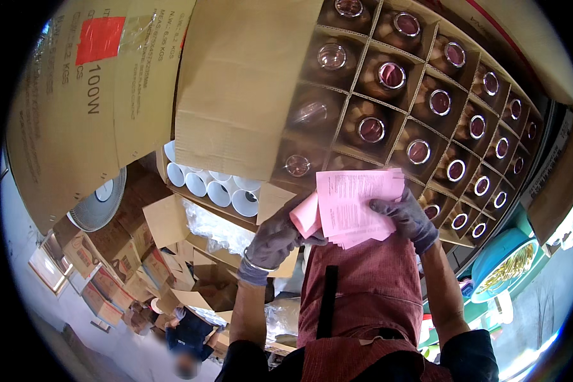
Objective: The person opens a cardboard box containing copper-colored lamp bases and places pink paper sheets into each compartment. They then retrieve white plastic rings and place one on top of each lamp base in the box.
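Both my hands wear dark grey gloves and are in front of my red apron (360, 290). Fingers of my left hand (274, 245) are closed on a curled pink sheet (307, 215). My right hand (409, 219) grips a fanned stack of pink printed sheets (356, 200) by its right side, the thumb on top. The two hands are close together, with the papers meeting between them. Just beyond is a large carton with cardboard dividers (341, 121), holding several round-mouthed clear glass vessels (371, 129). Pink shows inside many of them; one has a rolled pink sheet (391, 75) at its mouth.
A wide brown carton flap (235, 76) extends left of the dividers. Below it are several white tubes (219, 192) and an open box with clear plastic wrap (219, 224). A tall printed carton (127, 83) stands left. Another person (188, 337) is lower left; a blue basin (484, 290) is right.
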